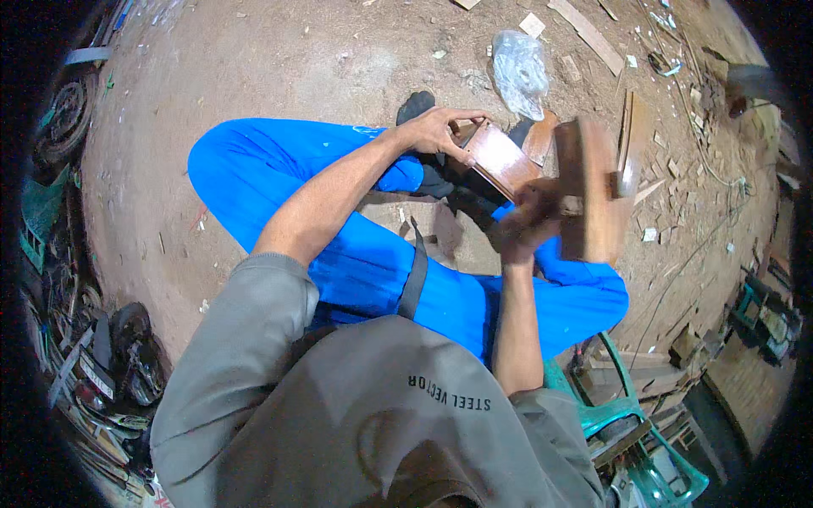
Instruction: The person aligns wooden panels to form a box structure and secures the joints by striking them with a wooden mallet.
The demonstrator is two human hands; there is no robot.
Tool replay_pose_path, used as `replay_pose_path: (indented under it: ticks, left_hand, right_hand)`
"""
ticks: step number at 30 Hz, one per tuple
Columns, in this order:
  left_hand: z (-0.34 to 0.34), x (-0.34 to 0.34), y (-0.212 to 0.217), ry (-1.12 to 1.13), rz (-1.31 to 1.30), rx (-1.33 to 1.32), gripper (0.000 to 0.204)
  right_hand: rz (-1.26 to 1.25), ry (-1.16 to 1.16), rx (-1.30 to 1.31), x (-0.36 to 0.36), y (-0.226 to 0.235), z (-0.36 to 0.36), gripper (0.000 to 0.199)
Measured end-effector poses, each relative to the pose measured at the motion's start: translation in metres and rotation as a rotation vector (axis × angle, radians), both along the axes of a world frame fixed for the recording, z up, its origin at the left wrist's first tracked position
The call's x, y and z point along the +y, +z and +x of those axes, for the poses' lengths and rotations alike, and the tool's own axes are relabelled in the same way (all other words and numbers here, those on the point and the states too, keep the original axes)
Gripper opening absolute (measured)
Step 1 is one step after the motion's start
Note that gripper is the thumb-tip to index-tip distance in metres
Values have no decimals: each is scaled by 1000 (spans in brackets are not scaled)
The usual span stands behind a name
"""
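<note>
I sit with my legs in blue trousers crossed over a dirt floor. My left hand (439, 131) grips the upper edge of a reddish-brown wooden piece (500, 158) held over my knees. My right hand (527, 222) is blurred and closed around a tool whose kind I cannot make out, pressed against the lower side of the wood. A second, larger brown wooden block (593, 190) stands upright just right of that hand, touching the piece.
A crumpled clear plastic bag (519, 72) lies on the dirt beyond my knees. Wood offcuts and strips (584, 34) are scattered at the upper right. A green plastic chair (631, 415) stands at the lower right. Wheels and scrap (118, 356) pile along the left.
</note>
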State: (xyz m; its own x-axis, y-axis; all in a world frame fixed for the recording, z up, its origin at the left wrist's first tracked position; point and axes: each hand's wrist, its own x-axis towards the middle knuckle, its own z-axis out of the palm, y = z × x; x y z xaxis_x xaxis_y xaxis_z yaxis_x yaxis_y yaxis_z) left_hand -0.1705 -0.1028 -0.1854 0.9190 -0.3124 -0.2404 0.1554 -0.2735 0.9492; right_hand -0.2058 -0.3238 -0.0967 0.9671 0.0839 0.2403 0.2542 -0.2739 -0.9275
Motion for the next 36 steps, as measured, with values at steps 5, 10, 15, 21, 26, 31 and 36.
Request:
replay_pose_path:
  ticks: [5, 10, 15, 21, 26, 31, 36]
  left_hand:
    - [1, 0, -1, 5, 24, -73, 93]
    - [4, 0, -18, 23, 7, -99, 92]
    - [2, 0, -10, -5, 21, -100, 91]
    - [-3, 3, -14, 6, 45, -93, 98]
    - [-6, -4, -29, 39, 22, -139, 98]
    - [-10, -9, -19, 43, 24, -221, 88]
    - [-15, -7, -41, 103, 80, -343, 84]
  right_hand:
    - [-538, 34, 325, 8, -9, 13, 25]
    - [-275, 23, -71, -6, -15, -5, 19]
    - [-563, 91, 271, 19, -4, 9, 19]
    - [-323, 126, 104, -6, 29, -2, 25]
    - [-570, 337, 234, -39, 12, -9, 28]
    - [-625, 494, 217, -46, -12, -13, 33]
    - [-604, 709, -40, -53, -23, 1, 36]
